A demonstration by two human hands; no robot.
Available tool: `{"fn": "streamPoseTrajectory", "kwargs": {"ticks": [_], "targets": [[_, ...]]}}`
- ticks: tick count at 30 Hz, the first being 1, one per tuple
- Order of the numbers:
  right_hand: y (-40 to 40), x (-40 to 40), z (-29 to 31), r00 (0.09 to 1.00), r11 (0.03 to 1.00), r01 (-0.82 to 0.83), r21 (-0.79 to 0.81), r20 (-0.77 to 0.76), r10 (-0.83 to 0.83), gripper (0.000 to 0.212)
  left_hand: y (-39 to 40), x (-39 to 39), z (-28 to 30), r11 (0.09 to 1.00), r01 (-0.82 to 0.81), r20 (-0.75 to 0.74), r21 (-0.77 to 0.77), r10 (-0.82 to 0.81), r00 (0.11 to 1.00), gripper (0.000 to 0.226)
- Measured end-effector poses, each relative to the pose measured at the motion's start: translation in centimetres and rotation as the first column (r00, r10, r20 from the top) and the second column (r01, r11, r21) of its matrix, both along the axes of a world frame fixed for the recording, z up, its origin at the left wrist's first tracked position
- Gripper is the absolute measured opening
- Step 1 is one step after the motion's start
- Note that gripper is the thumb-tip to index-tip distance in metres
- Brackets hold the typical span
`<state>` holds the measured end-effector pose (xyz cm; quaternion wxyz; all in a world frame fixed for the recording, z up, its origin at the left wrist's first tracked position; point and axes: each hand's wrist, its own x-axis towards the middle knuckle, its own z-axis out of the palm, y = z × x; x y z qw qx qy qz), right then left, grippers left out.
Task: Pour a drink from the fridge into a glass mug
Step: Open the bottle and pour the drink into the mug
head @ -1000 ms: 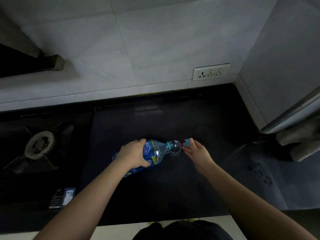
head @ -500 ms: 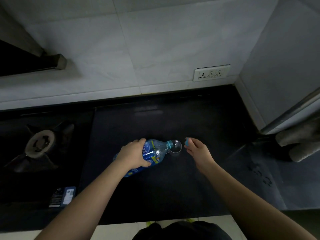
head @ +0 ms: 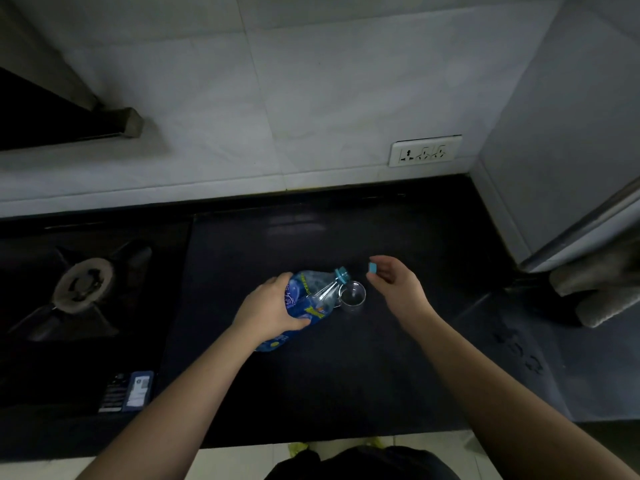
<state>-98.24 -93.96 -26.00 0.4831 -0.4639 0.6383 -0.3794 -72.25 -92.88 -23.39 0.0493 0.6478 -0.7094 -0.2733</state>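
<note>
A clear plastic bottle (head: 313,299) with a blue label is tilted to the right in my left hand (head: 268,311), which grips its body. Its blue-ringed neck sits just up and left of the rim of a small glass mug (head: 352,295) standing on the dark counter (head: 346,375). My right hand (head: 398,289) hovers just right of the mug and pinches the blue cap (head: 372,267) between thumb and fingertips. Whether liquid is flowing I cannot tell.
A gas burner (head: 85,284) lies on the hob at the left, with a small label sticker (head: 128,391) near its front edge. A wall socket (head: 424,150) is on the tiled wall. A grey appliance side (head: 571,133) and a folded cloth (head: 602,296) stand at the right.
The bottle has tipped back, its neck rising from over the mug's mouth to just above its left rim. My right hand with the cap has lifted slightly.
</note>
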Motion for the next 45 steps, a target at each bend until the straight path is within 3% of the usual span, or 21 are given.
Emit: {"fn": "streamPoseTrajectory", "kwargs": {"ticks": [6, 11, 14, 18, 25, 41, 43, 45], "targets": [[-0.2, 0.8, 3.2, 0.978, 0.973, -0.209, -0.098, -0.031, 0.207, 0.033, 0.3, 0.2, 0.8, 0.999, -0.021, -0.116, -0.048, 0.015, 0.993, 0.094], [-0.6, 1.3, 5.8, 0.930, 0.912, -0.340, -0.228, -0.229, 0.289, 0.038, 0.6, 0.8, 2.0, 0.995, -0.031, -0.184, -0.096, 0.013, 0.983, 0.094], [-1.0, 1.4, 7.2, 0.873, 0.821, -0.456, -0.343, -0.352, 0.338, 0.037, 0.7, 1.1, 2.6, 0.994, -0.009, -0.226, -0.107, -0.016, 0.974, 0.090], [-1.8, 1.2, 9.6, 0.758, 0.696, -0.614, -0.371, -0.522, 0.391, 0.036, 0.6, 1.6, 3.5, 0.996, 0.005, -0.320, -0.087, -0.033, 0.947, 0.082], [-2.6, 1.9, 12.5, 0.674, 0.542, -0.723, -0.429, -0.611, 0.416, 0.034, 0.5, 2.8, 3.7, 1.000, 0.027, -0.447, 0.006, -0.021, 0.894, 0.081], [-2.2, 2.9, 12.1, 0.636, 0.699, -0.682, -0.217, -0.647, 0.421, 0.033, 0.0, 3.3, 2.9, 0.998, 0.067, -0.411, -0.016, -0.068, 0.909, 0.082], [-2.1, 3.3, 12.1, 0.603, 0.753, -0.637, -0.165, -0.715, 0.353, 0.041, 0.0, 3.1, 2.8, 0.997, 0.072, -0.412, -0.025, -0.076, 0.908, 0.083], [-2.0, 3.9, 12.1, 0.485, 0.827, -0.561, -0.045, -0.827, 0.284, 0.065, 0.0, 2.8, 2.7, 0.996, 0.078, -0.413, -0.032, -0.084, 0.907, 0.084]]}}
